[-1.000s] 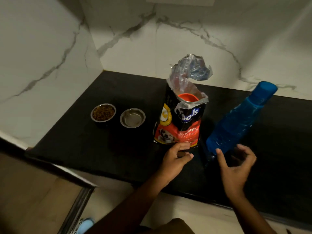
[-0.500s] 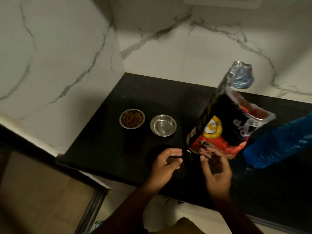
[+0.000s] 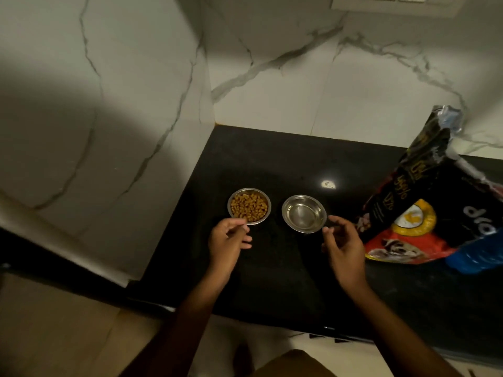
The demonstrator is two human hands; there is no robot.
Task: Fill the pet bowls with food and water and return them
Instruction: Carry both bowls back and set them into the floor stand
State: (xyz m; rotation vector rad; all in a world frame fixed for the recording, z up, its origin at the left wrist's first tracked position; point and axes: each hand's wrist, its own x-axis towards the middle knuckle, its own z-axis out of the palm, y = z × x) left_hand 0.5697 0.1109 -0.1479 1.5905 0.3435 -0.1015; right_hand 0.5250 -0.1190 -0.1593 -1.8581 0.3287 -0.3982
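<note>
Food bowl (image 3: 249, 209): steel, round, on the counter (image 3: 272, 159) towards its left end, near the wall (image 3: 109, 131) corner. Full of kibble (image 3: 249, 208).
Water bowl (image 3: 304, 213): steel, round, just right of the food bowl, apart from it. The inside shines; whether clear water is in it cannot be told.
Heading and axis: both bowls sit upright, mouths up. Being round, they have no long axis. The pair lines up left to right.
Left hand (image 3: 227, 240): at the near rim of the food bowl. Fingers (image 3: 245, 227) are loosely curled, with the tips at the rim. Whether they pinch it cannot be told.
Right hand (image 3: 344, 246): at the near-right rim of the water bowl. Fingers (image 3: 326, 229) are curled, with one tip touching or just short of the rim. A grip cannot be confirmed.
Bag (image 3: 424, 213): pet food, right of the bowls. It leans, its long axis running up and far, with the torn mouth at the top.
Bottle (image 3: 479, 254): blue, at the right edge, beside the bag and only partly in view.
Done, as judged: food is served and both bowls stand side by side.
Left, as judged: confirm the water, then lift both bowls and carry them back. Neither is off the counter yet.
Care: if the water bowl is filled, it wants a level lift.
</note>
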